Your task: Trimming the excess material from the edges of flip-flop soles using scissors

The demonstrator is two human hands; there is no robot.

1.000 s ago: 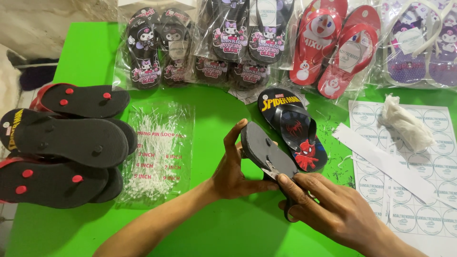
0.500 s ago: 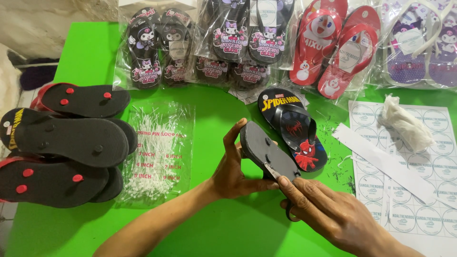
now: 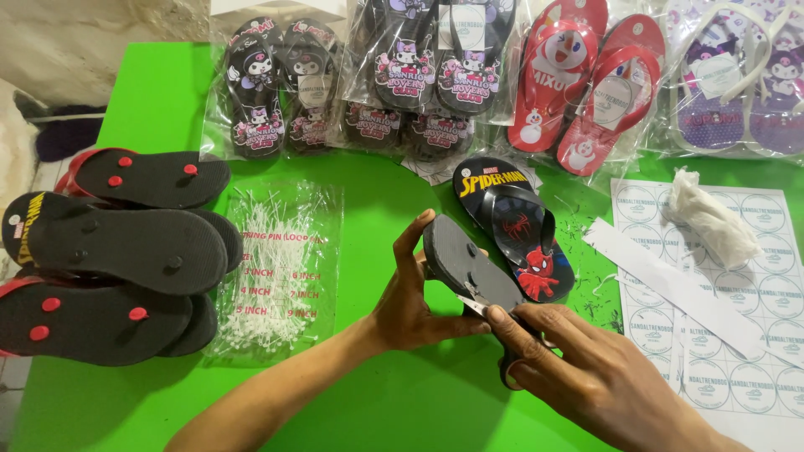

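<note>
Black sandal [image 3: 471,268] between left hand [image 3: 412,308], right hand [image 3: 586,377]

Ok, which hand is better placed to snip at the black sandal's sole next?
Probably the right hand: it grips the scissors against the black sandal, while the left hand only steadies it.

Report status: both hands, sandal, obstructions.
Left hand grips black sandal, sole up. Right hand holds scissors at its sole. Nothing blocking.

sole stack [image 3: 117,251] | pin bag [image 3: 280,268] | bagged sandals [image 3: 435,67] | sticker sheet [image 3: 754,335] | green table [image 3: 377,402]
</note>
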